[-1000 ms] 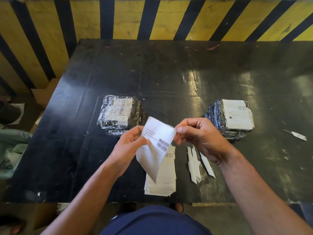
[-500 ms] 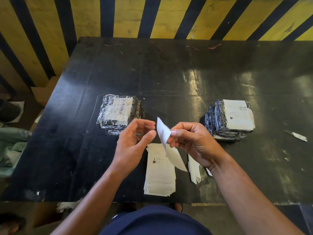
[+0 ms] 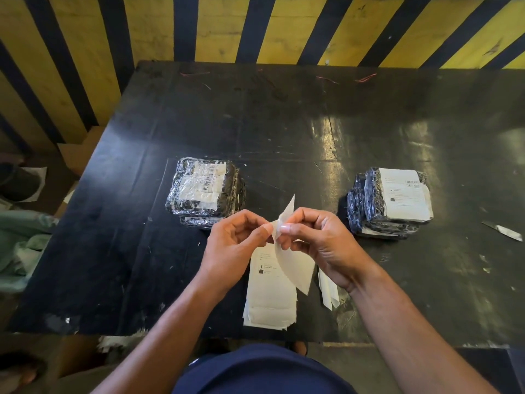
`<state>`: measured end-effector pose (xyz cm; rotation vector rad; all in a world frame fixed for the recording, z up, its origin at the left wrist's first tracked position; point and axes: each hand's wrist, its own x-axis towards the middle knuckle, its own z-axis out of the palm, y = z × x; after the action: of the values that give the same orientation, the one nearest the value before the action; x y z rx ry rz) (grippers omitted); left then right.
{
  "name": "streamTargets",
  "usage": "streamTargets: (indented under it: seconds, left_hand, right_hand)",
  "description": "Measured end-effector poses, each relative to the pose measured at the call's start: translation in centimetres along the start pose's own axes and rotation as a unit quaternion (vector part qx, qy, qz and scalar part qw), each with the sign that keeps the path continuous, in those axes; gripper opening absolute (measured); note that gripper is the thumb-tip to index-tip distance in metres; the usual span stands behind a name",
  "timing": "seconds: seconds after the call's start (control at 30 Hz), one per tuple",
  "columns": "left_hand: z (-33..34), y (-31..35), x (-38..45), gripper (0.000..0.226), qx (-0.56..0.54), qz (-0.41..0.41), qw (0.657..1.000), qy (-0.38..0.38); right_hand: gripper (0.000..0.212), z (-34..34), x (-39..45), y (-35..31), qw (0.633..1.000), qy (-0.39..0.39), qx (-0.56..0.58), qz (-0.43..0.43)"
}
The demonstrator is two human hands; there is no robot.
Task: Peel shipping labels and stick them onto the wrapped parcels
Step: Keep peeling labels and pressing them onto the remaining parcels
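Note:
Over the near middle of the black table (image 3: 284,123), my left hand (image 3: 235,245) and my right hand (image 3: 321,245) both pinch the top corner of one white shipping label (image 3: 292,265), which hangs edge-on between them. Under it lies a stack of labels (image 3: 270,297). A pile of black plastic-wrapped parcels (image 3: 204,191) sits to the left, beyond my left hand. A second pile of wrapped parcels (image 3: 389,203), with a full white label on top, stands to the right.
Peeled backing strips (image 3: 328,288) lie right of the label stack. A scrap of paper (image 3: 504,231) rests near the right edge. A yellow and black striped wall (image 3: 255,27) backs the table. Cardboard (image 3: 76,152) and cloth (image 3: 20,248) sit off the left side.
The label was held flat and facing me, then turned edge-on in my right hand while my left hand let go. Now my left fingers pinch its top corner again.

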<state>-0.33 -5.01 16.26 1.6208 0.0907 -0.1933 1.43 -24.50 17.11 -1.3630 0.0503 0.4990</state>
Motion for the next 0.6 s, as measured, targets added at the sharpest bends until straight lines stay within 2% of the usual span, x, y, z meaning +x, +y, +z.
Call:
streamTargets:
  seconds: [0.13, 0.3, 0.6]
  left_hand:
    - [-0.4, -1.1, 0.5, 0.009, -0.088, -0.076, 0.992, 0.04]
    - [-1.3, -1.7, 1.1, 0.017, -0.19, -0.123, 0.97, 0.088]
    - [-3.1, -2.7, 2.1, 0.017, -0.228, -0.141, 0.95, 0.162]
  right_hand:
    - [0.013, -0.2, 0.3, 0.9, 0.998, 0.047, 0.021, 0.023]
    - [0.019, -1.9, 0.9, 2.6, 0.988, 0.096, 0.106, 0.052]
    - [0.011, -6.4, 1.0, 6.1, 0.95, 0.206, 0.212, 0.098]
